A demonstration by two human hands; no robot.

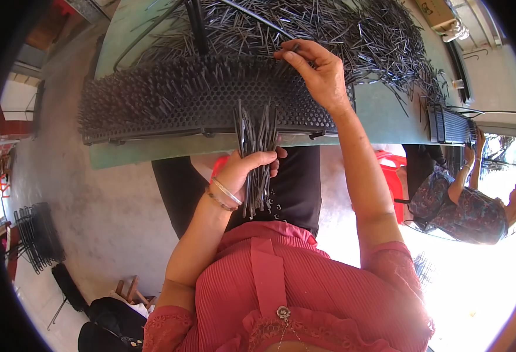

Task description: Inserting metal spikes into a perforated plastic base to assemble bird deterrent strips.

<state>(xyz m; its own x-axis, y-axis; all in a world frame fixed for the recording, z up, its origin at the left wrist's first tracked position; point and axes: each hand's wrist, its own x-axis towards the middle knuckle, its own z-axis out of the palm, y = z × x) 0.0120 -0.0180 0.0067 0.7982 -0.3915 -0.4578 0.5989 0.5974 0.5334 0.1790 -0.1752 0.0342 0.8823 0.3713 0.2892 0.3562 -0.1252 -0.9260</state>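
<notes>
My left hand (249,170) is wrapped round a bundle of thin black sticks (258,132), held upright at the table's front edge. Above the far part of a black perforated rack (205,108), my right hand (319,70) pinches something small and dark between thumb and fingers, probably one stick; its ends are hard to make out. Many sticks stand in the rack's holes, packed densely on its left side (129,97) and along the back. Bare holes show across its front middle and right.
Behind the rack a large heap of loose black sticks (352,29) covers the green table (387,111). A metal rod lies across the heap. Another person (469,199) works at a second rack (450,126) on the right. A red plastic stool (393,176) stands beneath the table's right side.
</notes>
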